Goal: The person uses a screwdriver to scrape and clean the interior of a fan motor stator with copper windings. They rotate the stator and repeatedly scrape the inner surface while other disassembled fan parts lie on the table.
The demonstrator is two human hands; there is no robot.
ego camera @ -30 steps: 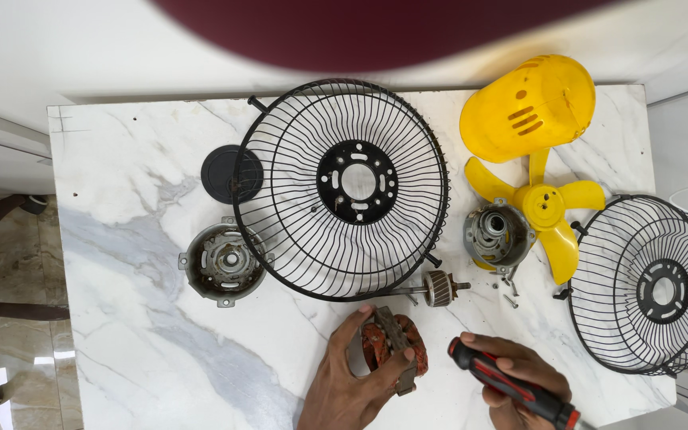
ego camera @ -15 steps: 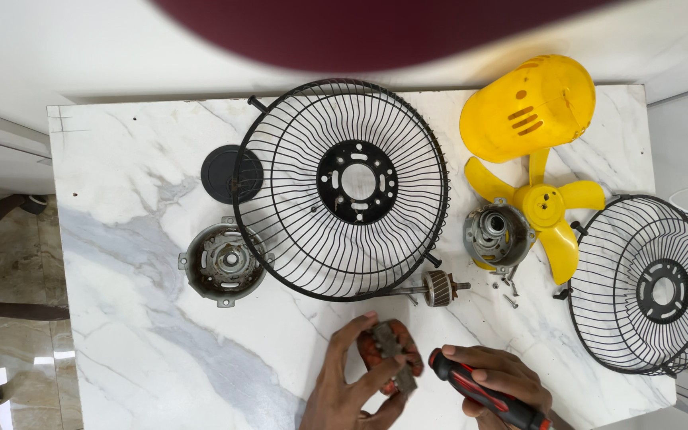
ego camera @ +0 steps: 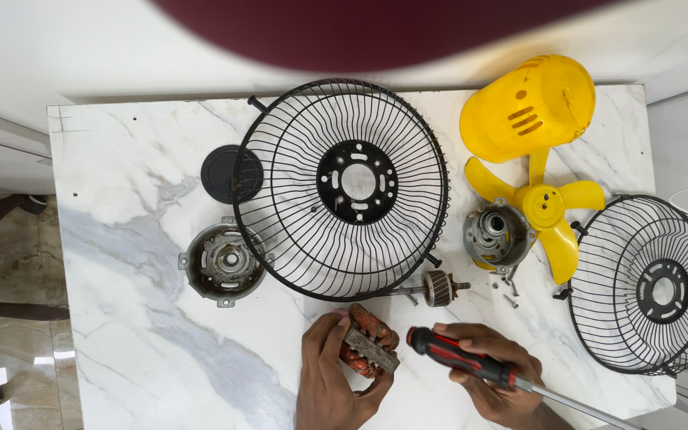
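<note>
— Two hands work at the near edge of the marble table [ego camera: 121, 334]. What does each one hold?

— The left hand [ego camera: 330, 382] is closed around a motor stator [ego camera: 369, 349], a block of steel plates with orange-red copper windings bulging at both ends. Its fingers curl over the near side and the thumb presses on the far side, so the part is lifted slightly and tilted. The right hand [ego camera: 491, 381] grips a screwdriver [ego camera: 471, 365] with a red and black handle; the handle's butt points toward the stator and lies just beside it, while the metal shaft runs off toward the lower right corner.

— What lies closest to the hands?

— A rotor [ego camera: 438, 288] on its thin shaft rests on the table just beyond the stator, at the foot of a large black wire fan guard [ego camera: 344, 187] lying flat in the middle. A few small screws [ego camera: 507, 291] are scattered to the right of the rotor.

— And the other parts?

— Left of the big guard sits a round grey metal motor housing [ego camera: 223, 264], and above it a black round cap [ego camera: 228, 173], partly under the guard's rim. To the right stands a second grey motor housing [ego camera: 497, 236], touching a yellow fan blade [ego camera: 547, 211]. A yellow plastic motor cover [ego camera: 529, 107] lies at the far right corner, and a second black wire guard [ego camera: 650, 283] overhangs the table's right edge.
</note>
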